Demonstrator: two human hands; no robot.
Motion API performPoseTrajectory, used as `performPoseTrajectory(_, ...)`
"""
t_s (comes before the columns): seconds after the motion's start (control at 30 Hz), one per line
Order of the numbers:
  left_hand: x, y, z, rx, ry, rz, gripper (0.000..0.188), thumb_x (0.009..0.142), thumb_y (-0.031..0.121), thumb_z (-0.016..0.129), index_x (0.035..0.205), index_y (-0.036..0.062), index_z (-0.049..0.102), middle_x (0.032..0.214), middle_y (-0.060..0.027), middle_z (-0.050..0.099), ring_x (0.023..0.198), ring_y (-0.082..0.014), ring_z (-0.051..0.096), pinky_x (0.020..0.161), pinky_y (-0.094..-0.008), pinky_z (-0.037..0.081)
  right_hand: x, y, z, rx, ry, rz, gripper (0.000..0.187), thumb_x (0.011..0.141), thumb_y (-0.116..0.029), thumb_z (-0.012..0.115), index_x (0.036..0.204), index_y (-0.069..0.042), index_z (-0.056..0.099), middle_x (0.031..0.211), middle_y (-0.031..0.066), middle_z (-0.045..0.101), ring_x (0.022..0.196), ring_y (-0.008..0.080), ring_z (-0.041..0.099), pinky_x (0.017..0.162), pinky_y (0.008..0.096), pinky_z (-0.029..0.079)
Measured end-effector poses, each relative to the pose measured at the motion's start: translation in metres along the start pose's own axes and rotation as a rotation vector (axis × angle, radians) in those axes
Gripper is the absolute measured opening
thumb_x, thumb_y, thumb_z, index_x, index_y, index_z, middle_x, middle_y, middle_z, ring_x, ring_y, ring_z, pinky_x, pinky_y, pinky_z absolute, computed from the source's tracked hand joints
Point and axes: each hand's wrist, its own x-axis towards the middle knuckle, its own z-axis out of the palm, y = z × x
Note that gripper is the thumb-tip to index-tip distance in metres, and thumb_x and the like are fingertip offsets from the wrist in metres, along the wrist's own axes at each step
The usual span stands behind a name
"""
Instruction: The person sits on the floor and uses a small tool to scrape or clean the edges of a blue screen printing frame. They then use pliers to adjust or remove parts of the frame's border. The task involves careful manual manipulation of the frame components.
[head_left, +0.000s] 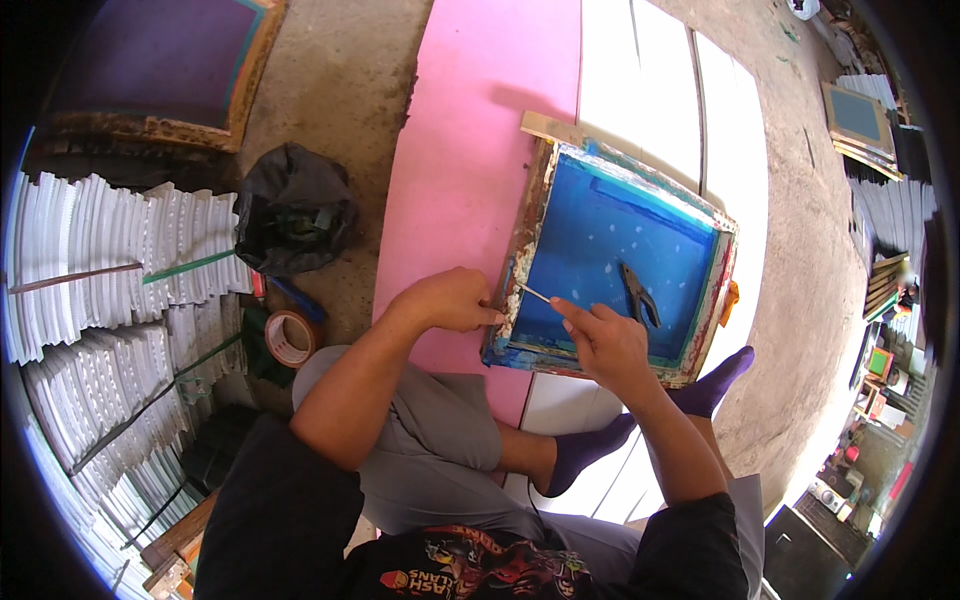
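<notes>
A screen-printing frame (720, 262) with blue mesh and paint-crusted wooden sides lies in front of me. My right hand (610, 345) is closed around a screwdriver (535, 293); its handle is hidden in my fist. The thin metal shaft points left, with the tip at the frame's left side, where white flaky residue (517, 275) covers the wood. My left hand (458, 300) has its fingers curled at the outer left edge of the frame, one fingertip pressed to the wood near the lower left corner. Dark-handled pliers (638, 295) lie on the mesh, right of my right hand.
Under the frame are a pink board (450, 200) and white panels (645, 80). To the left are a black plastic bag (295, 205), a tape roll (290, 338) and stacked white sheets (90, 265). Another framed screen (150, 60) stands at the far left. An orange object (731, 302) touches the frame's right side.
</notes>
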Motion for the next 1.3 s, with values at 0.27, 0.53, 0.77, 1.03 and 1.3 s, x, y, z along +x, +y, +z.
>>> performPoseTrajectory(0.27,-0.002,0.003,0.003,-0.057,0.124,-0.013,0.032,0.09,0.026,0.074,0.081,-0.0055,0.074,0.072,-0.0229,0.07,0.067,-0.0361,0.07,0.068,-0.0465,0.053,-0.003,-0.024,-0.005,-0.213,-0.06,0.005,0.048,0.094,-0.019,0.065,0.141,-0.031,0.064,0.081,0.0101,0.064,0.06,0.0314,0.069,0.051,0.0443,0.055)
performPoseTrajectory(0.53,-0.004,0.02,0.009,0.017,0.171,-0.022,0.024,0.088,0.019,0.072,0.082,-0.0041,0.074,0.076,-0.0271,0.067,0.073,-0.0436,0.068,0.07,-0.0503,0.051,-0.001,-0.018,0.012,0.136,-0.028,0.051,0.05,0.089,-0.016,0.067,0.139,-0.02,0.066,0.08,0.0156,0.067,0.061,0.0346,0.07,0.055,0.0476,0.058)
performPoseTrajectory(0.77,-0.001,0.014,0.007,-0.001,0.14,-0.001,0.024,0.089,0.017,0.071,0.083,-0.0057,0.075,0.075,-0.0227,0.072,0.07,-0.0353,0.072,0.071,-0.0453,0.055,-0.001,-0.018,0.009,0.231,-0.097,0.184,0.036,0.101,-0.025,0.06,0.136,-0.024,0.068,0.082,0.0198,0.071,0.072,0.0426,0.07,0.067,0.053,0.056)
performPoseTrajectory(1.03,0.0,0.002,0.002,-0.163,0.075,0.004,0.026,0.092,0.016,0.071,0.083,-0.0086,0.075,0.073,-0.0191,0.074,0.065,-0.0276,0.073,0.067,-0.0409,0.056,0.002,-0.021,-0.005,0.099,-0.042,0.15,0.035,0.1,-0.027,0.062,0.135,-0.028,0.069,0.079,0.0159,0.068,0.068,0.0381,0.07,0.063,0.0506,0.056)
performPoseTrajectory(1.3,-0.002,0.01,-0.003,-0.218,0.04,-0.048,0.027,0.094,0.016,0.071,0.085,-0.0086,0.075,0.072,-0.0172,0.074,0.066,-0.024,0.074,0.065,-0.0385,0.057,0.003,-0.027,0.001,-0.007,-0.016,0.113,0.035,0.1,-0.027,0.063,0.135,-0.029,0.068,0.076,0.0137,0.066,0.062,0.0369,0.068,0.057,0.0504,0.054)
